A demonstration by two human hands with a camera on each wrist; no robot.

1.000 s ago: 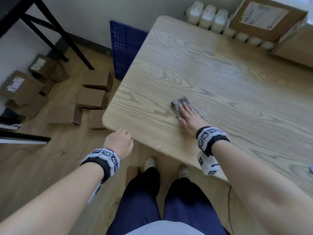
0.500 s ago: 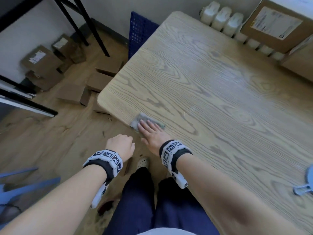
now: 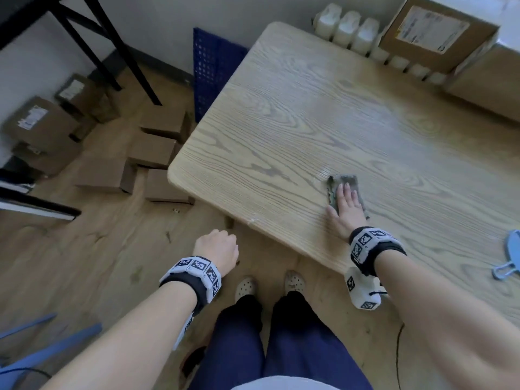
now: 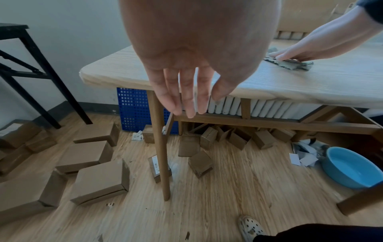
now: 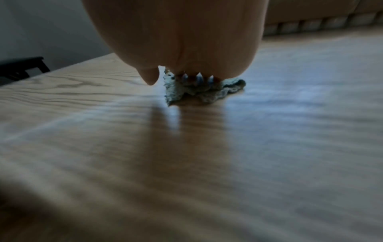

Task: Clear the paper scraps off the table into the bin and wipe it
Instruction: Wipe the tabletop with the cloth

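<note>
Right hand (image 3: 347,208) was flat on a grey cloth (image 3: 343,182) on the wooden table (image 3: 295,116), fingers straight, cloth poking out ahead of the fingertips and down the thumb side. Left hand (image 3: 218,249) hung off the table's near edge over the floor, fingers curled under, nothing visible in it. Cardboard boxes (image 3: 153,149) sat on the floor out past the left hand. A light blue plastic thing (image 3: 508,256) lay on the table off to the right of the right wrist.
</note>
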